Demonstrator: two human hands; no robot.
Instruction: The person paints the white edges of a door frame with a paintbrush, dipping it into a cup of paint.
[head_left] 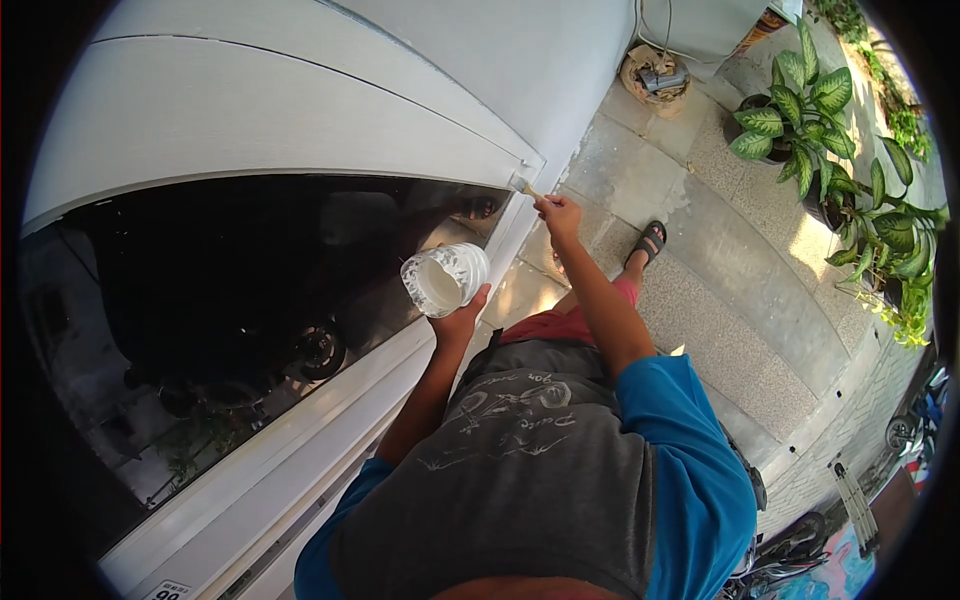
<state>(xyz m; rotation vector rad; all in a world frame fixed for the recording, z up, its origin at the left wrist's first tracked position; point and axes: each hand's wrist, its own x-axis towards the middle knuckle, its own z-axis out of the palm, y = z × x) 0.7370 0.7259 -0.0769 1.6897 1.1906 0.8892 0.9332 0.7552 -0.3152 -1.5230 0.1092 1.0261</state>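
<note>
My left hand [460,318] is wrapped around a clear plastic tub [478,262] smeared with white paint, a pool of pale paint [440,285] showing inside it. Farther forward, my right hand [560,217] grips a small paintbrush [530,190] by its handle. The bristles meet the white frame [518,205] near the corner where the dark glass pane [230,260] ends. Above the glass runs a white panel [300,110] with a curved dark groove. The tub overlaps the lower right part of the glass in this view.
Potted leafy plants [800,105] line the far right of the tiled walkway [730,260]. A brown bag [655,85] with grey contents stands by the wall. My sandalled foot [650,243] is on the tiles. Parked motorbikes [800,545] show at lower right.
</note>
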